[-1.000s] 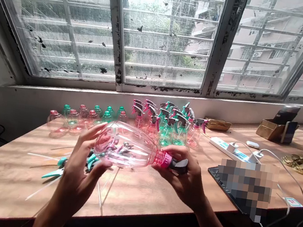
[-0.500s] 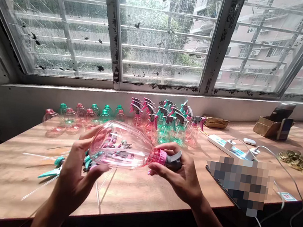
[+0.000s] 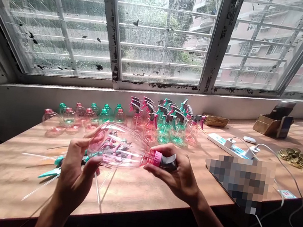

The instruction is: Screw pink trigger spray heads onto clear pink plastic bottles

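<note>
A clear pink spray bottle (image 3: 124,145) lies sideways in the air over the table, its base to the left. My left hand (image 3: 76,167) is closed around the base end, thumb in front. At the neck, my right hand (image 3: 178,174) grips the pink and grey spray head (image 3: 163,160), with the thumb close to the pink collar. Through the bottle's wall I see several pink and grey spray heads lying on the table behind it. Green spray heads (image 3: 53,171) with thin clear tubes lie beside and partly behind my left hand.
Several open pink and green bottles (image 3: 91,115) stand at the back left. Bottles fitted with spray heads (image 3: 166,125) stand at the back middle. Rightward are a white power strip (image 3: 226,146), a blurred-out dark flat device (image 3: 235,183), a cardboard box (image 3: 269,124) and gold-coloured lids (image 3: 300,162).
The bottle and both hands have shifted slightly left. My right hand has turned a little at the spray head, and its fingers sit closer around it. Both hands keep their hold.
</note>
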### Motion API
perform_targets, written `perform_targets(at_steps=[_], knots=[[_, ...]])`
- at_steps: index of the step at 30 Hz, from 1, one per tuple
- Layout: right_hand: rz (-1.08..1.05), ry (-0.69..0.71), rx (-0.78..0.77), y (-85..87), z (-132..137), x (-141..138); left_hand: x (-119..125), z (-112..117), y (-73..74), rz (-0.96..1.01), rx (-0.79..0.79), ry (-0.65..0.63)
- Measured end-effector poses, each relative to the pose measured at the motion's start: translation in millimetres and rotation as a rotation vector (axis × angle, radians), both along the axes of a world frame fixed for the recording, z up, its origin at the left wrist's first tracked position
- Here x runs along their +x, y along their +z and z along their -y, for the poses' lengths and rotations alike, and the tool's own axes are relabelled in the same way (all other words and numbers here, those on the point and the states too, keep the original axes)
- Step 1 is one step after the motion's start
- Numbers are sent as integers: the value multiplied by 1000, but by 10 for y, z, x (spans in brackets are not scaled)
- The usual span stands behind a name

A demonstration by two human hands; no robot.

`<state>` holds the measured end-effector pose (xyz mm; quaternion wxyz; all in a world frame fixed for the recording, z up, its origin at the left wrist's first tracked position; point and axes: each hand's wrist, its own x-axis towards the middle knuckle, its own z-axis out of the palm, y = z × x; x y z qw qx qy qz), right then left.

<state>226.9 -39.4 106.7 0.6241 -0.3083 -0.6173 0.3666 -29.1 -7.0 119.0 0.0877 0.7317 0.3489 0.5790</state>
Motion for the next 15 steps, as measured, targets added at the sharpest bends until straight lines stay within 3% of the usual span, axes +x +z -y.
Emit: perform_targets(at_steps=[2, 5, 8, 11, 15], knots=[[-94, 63, -73, 23, 13, 6, 50, 6, 35, 22, -8, -75], [-259, 267, -251, 72, -4, 34, 81, -6, 82, -57, 105, -176], [-257, 355, -299, 79, -41, 72, 49, -29, 48, -121, 182, -132], [-132, 142, -138, 24, -50, 99, 14, -49, -39, -162, 22, -52], [365, -264, 343, -84, -43, 94, 45, -108, -86, -27, -298, -152]])
